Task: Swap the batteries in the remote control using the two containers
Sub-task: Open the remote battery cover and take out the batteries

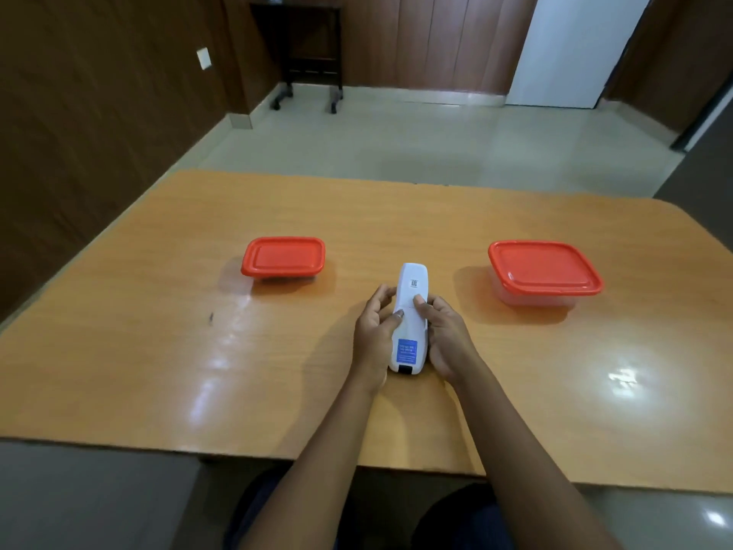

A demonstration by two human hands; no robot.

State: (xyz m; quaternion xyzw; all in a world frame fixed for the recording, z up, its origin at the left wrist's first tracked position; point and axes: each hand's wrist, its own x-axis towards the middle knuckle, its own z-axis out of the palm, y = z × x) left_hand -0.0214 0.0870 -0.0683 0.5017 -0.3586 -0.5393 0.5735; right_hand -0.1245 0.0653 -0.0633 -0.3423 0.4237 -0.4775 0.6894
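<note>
Near the desk's (166,351) front edge, left hand (373,337) and right hand (450,341) grip the remote (410,327), fingers (381,296) curled round it, thumbs on its back.

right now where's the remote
Head view, mid-table: the remote is held by the left hand and right hand, nearer than the small container left and large container right.

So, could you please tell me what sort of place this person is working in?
Probably an office or meeting room: a large wooden table, dark wood-panelled walls, a pale tiled floor and a black wheeled stand by the far wall.
</note>
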